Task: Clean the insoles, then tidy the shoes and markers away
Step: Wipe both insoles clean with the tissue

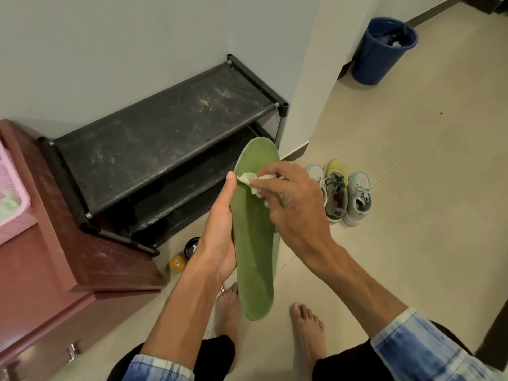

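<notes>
A long green insole [254, 251] stands almost upright in front of me. My left hand [220, 229] grips its left edge, thumb stretched up along the side. My right hand [291, 199] pinches a crumpled white tissue [257, 185] and presses it on the insole's upper part. Three shoes stand on the floor to the right, toes away from me: a white one [316, 174] partly hidden by my right hand, an olive-yellow one [336, 191] and a pale blue one [358, 199]. No markers can be made out.
A dusty black shoe rack [165, 133] stands against the wall. A brown cabinet [63, 257] with a pink basket [11, 193] is at left. Two small round containers, black [191, 246] and yellow [177, 264], sit on the floor. A blue bin [382, 50] is far right. My bare feet [308, 334] are below.
</notes>
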